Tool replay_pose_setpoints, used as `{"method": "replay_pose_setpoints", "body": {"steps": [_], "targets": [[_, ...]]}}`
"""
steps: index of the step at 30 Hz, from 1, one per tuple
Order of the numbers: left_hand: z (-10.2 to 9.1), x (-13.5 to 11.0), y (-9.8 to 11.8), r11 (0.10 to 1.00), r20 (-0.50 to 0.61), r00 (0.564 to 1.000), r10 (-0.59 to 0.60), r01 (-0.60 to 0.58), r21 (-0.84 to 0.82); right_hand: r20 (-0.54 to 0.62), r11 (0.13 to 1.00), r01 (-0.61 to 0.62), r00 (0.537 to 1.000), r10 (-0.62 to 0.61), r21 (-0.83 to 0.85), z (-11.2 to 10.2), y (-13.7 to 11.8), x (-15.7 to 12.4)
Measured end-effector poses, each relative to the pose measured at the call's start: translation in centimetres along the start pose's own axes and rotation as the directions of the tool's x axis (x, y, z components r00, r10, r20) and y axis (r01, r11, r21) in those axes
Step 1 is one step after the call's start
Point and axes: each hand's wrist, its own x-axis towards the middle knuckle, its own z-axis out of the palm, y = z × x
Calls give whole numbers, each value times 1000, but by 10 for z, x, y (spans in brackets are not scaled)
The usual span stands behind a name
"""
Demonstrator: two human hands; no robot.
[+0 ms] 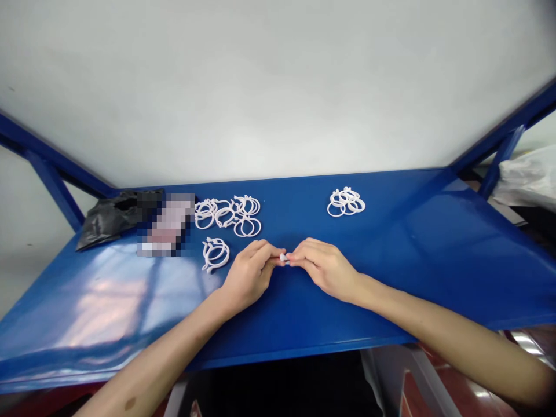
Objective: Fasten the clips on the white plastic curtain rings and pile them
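Between my fingertips, over the middle of the blue table, is a small white plastic ring [284,258], mostly hidden by the fingers. My left hand [251,271] pinches it from the left. My right hand [326,267] pinches it from the right, and the two hands' fingertips nearly meet. Close to the left hand lie a few loose white rings [216,253] with small clips. Behind them spreads a larger group of white rings [226,214]. Farther back on the right sits a separate pile of white rings [346,202].
The blue table [391,243] runs up to a pale wall [278,87]. At its left lie a black plastic bag [108,220] and a blurred-out flat object [167,226]. Blue frame bars [54,185] rise at both sides. A whitish plastic bag [530,176] is at the far right.
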Motion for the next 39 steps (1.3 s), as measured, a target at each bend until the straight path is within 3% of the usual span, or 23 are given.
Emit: {"method": "replay_pose_setpoints", "body": {"steps": [6,9,12,17,21,25,29,33,36,39], "targets": [[-1,5,0,995,51,999,15,-20,95,-13,996,69,997,-70,-64,0,11,4],[-4,10,-8,969,76,997,30,-48,243,-32,987,-15,999,10,-160,-6,22,10],[-11,12,-24,896,41,999,6,-23,443,-137,930,-144,985,102,-340,-22,37,14],[-27,12,-47,754,-4,997,-76,60,654,-372,729,-429,893,253,-534,-66,64,17],[-33,12,-47,747,80,987,-139,51,663,-460,591,-584,809,366,-557,-87,79,17],[-33,14,-43,757,64,989,-130,58,651,-472,547,-637,771,429,-544,-90,85,16],[-34,15,-38,747,11,995,-100,68,662,-493,564,-616,785,375,-550,-89,81,17],[-34,16,-31,748,-34,998,-49,59,661,-459,665,-493,854,245,-562,-79,69,19],[-31,16,-23,779,-64,997,39,9,627,-325,806,-336,927,190,-487,-62,54,18],[-26,16,-12,831,-36,985,170,-124,542,-123,926,-261,964,235,-273,-41,36,17]]}}
